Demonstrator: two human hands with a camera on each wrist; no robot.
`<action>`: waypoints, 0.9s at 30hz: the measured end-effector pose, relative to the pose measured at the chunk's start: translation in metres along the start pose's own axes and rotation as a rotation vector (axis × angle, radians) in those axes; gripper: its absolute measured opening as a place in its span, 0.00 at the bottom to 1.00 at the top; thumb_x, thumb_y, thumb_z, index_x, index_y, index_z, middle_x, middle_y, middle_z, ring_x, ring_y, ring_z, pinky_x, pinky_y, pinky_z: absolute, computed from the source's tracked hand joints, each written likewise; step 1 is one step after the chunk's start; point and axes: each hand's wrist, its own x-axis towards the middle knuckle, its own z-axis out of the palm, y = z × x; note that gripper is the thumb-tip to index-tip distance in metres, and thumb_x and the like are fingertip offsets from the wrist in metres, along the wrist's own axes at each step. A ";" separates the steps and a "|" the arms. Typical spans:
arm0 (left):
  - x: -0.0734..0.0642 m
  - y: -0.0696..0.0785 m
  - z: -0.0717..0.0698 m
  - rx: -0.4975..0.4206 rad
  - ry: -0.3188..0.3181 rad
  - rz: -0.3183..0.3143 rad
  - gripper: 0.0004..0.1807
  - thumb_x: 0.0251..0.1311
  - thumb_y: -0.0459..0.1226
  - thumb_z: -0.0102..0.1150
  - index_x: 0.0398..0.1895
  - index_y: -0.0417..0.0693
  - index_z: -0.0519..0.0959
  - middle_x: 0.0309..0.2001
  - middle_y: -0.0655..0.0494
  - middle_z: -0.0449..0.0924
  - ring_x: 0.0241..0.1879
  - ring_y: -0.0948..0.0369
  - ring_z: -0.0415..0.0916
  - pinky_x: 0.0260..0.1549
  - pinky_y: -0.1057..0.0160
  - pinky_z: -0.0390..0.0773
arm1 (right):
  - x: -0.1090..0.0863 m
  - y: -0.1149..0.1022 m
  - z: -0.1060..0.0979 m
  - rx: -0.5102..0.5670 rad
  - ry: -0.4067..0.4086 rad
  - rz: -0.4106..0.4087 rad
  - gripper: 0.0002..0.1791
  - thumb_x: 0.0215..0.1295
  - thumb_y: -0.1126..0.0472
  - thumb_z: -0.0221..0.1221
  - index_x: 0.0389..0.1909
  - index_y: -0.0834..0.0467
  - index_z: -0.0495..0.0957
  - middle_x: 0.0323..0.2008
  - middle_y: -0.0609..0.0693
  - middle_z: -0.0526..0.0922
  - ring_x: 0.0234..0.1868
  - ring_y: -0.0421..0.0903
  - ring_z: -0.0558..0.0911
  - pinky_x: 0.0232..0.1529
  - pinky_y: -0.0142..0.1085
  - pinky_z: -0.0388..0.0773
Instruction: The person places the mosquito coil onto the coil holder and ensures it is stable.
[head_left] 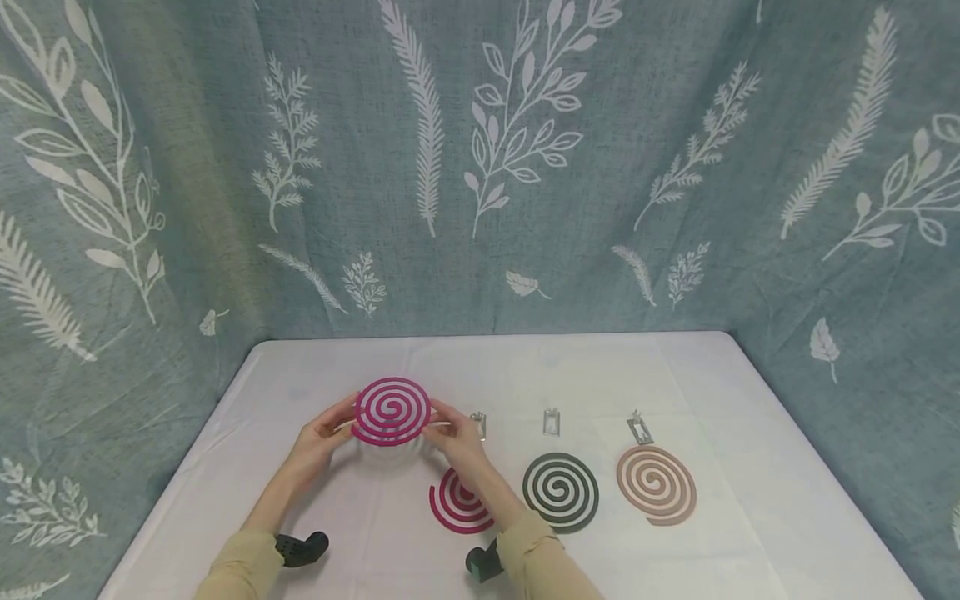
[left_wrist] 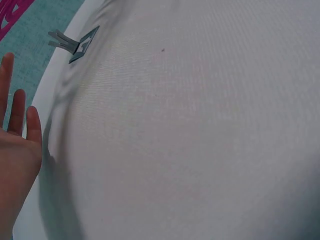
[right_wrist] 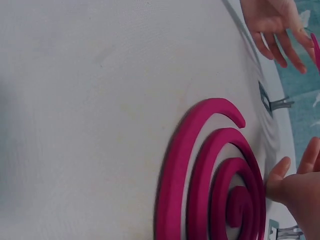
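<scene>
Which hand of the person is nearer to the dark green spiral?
Right. The right hand holds the right edge of the raised pink spiral, left of the dark green spiral; the left hand, at the opposite edge, is farther left.

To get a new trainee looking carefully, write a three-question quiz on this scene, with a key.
1. True or false: the left hand and the right hand both hold the raised pink coil.

2. Choose: on the table, the dark green coil lies
A) between the other pink coil and the tan coil
B) to the right of the tan coil
C) on top of the tan coil

3. Count: how many coils show in the head view, the raised one included?

Key: 1. True. 2. A. 3. Four.
</scene>
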 end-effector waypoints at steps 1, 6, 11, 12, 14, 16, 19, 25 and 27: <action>0.000 -0.002 0.000 -0.009 0.007 -0.001 0.31 0.65 0.36 0.54 0.70 0.40 0.58 0.47 0.85 0.73 0.49 0.82 0.69 0.47 0.80 0.71 | 0.000 0.001 0.001 0.003 -0.004 0.006 0.28 0.61 0.67 0.59 0.64 0.57 0.69 0.45 0.54 0.78 0.39 0.37 0.76 0.42 0.31 0.77; 0.003 -0.007 0.002 -0.023 0.028 -0.030 0.32 0.65 0.36 0.54 0.70 0.42 0.59 0.46 0.87 0.73 0.49 0.83 0.69 0.47 0.79 0.70 | 0.001 0.006 0.003 0.038 0.001 0.043 0.29 0.60 0.69 0.59 0.64 0.59 0.69 0.45 0.53 0.77 0.40 0.38 0.76 0.45 0.29 0.78; 0.006 -0.009 0.004 0.006 0.041 -0.088 0.34 0.65 0.40 0.55 0.71 0.42 0.56 0.46 0.88 0.70 0.50 0.83 0.67 0.49 0.79 0.67 | 0.005 0.010 0.004 0.082 0.004 0.045 0.28 0.60 0.70 0.59 0.64 0.62 0.68 0.42 0.51 0.77 0.38 0.37 0.75 0.42 0.25 0.77; 0.006 -0.009 0.004 0.007 0.041 -0.101 0.34 0.65 0.40 0.55 0.72 0.42 0.55 0.46 0.89 0.70 0.50 0.84 0.66 0.49 0.79 0.67 | 0.005 0.011 0.004 0.088 0.002 0.042 0.28 0.60 0.70 0.59 0.64 0.62 0.68 0.42 0.51 0.77 0.38 0.36 0.75 0.42 0.25 0.76; 0.006 -0.010 0.003 0.008 0.045 -0.124 0.35 0.65 0.41 0.55 0.72 0.43 0.55 0.46 0.89 0.69 0.50 0.84 0.66 0.52 0.77 0.68 | 0.007 0.012 0.005 0.105 -0.003 0.035 0.29 0.60 0.71 0.59 0.64 0.64 0.68 0.41 0.50 0.77 0.37 0.36 0.75 0.41 0.24 0.76; 0.006 -0.011 0.001 0.009 0.047 -0.132 0.35 0.65 0.41 0.55 0.72 0.43 0.55 0.45 0.89 0.70 0.50 0.84 0.66 0.52 0.78 0.69 | 0.007 0.012 0.006 0.116 -0.008 0.036 0.29 0.60 0.72 0.58 0.64 0.64 0.67 0.40 0.50 0.77 0.37 0.36 0.74 0.41 0.23 0.75; 0.005 -0.012 -0.001 -0.002 0.047 -0.138 0.35 0.65 0.41 0.55 0.72 0.44 0.54 0.45 0.88 0.71 0.50 0.83 0.66 0.52 0.78 0.69 | 0.009 0.012 0.008 0.124 -0.012 0.038 0.30 0.59 0.72 0.58 0.64 0.65 0.66 0.40 0.50 0.77 0.36 0.36 0.74 0.41 0.23 0.75; 0.003 -0.012 -0.004 -0.025 0.032 -0.135 0.35 0.65 0.40 0.54 0.72 0.43 0.54 0.45 0.85 0.72 0.50 0.81 0.67 0.49 0.81 0.69 | 0.010 0.011 0.010 0.099 -0.015 0.056 0.29 0.60 0.72 0.58 0.65 0.63 0.66 0.40 0.51 0.77 0.36 0.36 0.74 0.40 0.23 0.75; 0.002 -0.012 -0.005 -0.030 0.030 -0.129 0.34 0.65 0.40 0.54 0.72 0.41 0.55 0.45 0.84 0.72 0.49 0.81 0.68 0.49 0.80 0.70 | 0.010 0.011 0.009 0.096 -0.020 0.060 0.29 0.61 0.71 0.57 0.65 0.63 0.66 0.40 0.50 0.76 0.35 0.36 0.74 0.40 0.24 0.75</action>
